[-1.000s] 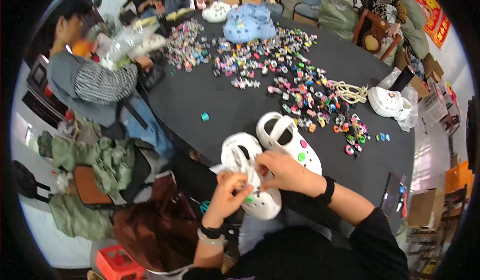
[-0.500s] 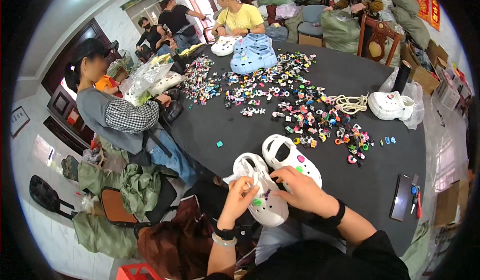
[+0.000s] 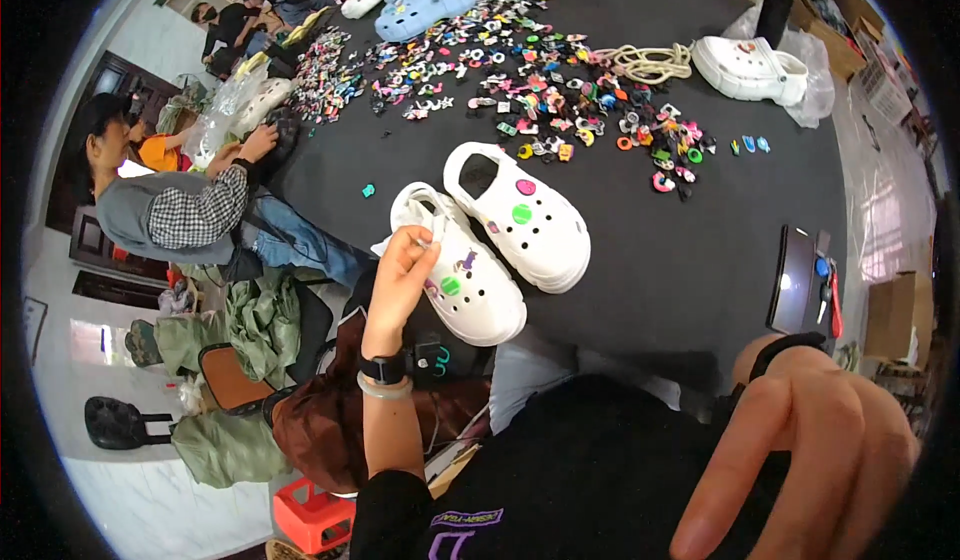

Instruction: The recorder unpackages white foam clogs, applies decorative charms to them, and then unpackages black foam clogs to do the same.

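Black table (image 3: pixel 660 280); nearer white clog (image 3: pixel 482 298) lies in left grip (image 3: pixel 400 272).

A loose coil of cream rope (image 3: pixel 645 63) lies on the black tabletop (image 3: pixel 670 270). Near its right edge, 1 glossy black rectangular phone (image 3: pixel 791 278) lies just beside a slim red strip (image 3: pixel 836 308); beyond stands a tan cardboard box (image 3: pixel 897 317). At lower left are 1 red plastic stool (image 3: pixel 312 516), crumpled dark-brown cloth (image 3: pixel 318 432) and an olive-green fabric sack (image 3: pixel 230 450). Above these, 1 co-worker in a grey vest with checked sleeves (image 3: pixel 150 215) is beside the table.
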A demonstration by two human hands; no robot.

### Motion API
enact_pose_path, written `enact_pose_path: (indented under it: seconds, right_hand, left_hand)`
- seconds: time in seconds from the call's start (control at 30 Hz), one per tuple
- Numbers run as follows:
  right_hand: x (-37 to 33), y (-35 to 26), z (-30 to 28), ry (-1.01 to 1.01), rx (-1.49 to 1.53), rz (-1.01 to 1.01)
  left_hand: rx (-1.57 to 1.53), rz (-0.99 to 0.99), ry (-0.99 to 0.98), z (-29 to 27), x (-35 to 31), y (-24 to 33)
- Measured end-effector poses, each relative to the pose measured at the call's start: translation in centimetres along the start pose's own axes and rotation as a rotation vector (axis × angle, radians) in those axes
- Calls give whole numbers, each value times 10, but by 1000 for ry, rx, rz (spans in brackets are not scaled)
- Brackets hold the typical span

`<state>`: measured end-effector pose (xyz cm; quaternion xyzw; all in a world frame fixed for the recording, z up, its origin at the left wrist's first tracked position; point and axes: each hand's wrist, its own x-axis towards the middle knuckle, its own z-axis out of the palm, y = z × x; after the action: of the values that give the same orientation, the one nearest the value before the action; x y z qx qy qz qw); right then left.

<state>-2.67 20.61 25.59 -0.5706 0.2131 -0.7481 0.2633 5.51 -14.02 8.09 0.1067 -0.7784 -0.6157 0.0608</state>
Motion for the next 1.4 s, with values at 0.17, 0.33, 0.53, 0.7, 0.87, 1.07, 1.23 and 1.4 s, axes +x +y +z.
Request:
enact_pose_path:
  seconds: [0.17,0.33,0.53,0.7,0.87,1.07,1.23,1.4]
  right_hand:
    - [-21,-17,-1,92,19,-7]
    - [-16,-39,12,105,-38,-11]
    - [-49,-49,18,143,-43,-14]
    - [1,-27,-4,35,-10,-60]
    - [36,-3,-21,-111,44,-144]
    - [76,16,-40,-341,73,-251]
    - [24,46,-86,-7,-299,311]
    - [-14,188,-204,168,-1487,845]
  left_hand:
    - [38,14,23,-2,-4,1]
    - [66,0,67,5,-10,7]
    - [7,3,18,-5,-16,-4]
    - [-36,-10,30,-2,-8,-6]
    - [-21,74,88,4,-4,-8]
    - [192,146,67,2,-7,-20]
    - [154,-41,130,-2,-17,-5]
    - [493,153,93,0,-7,4]
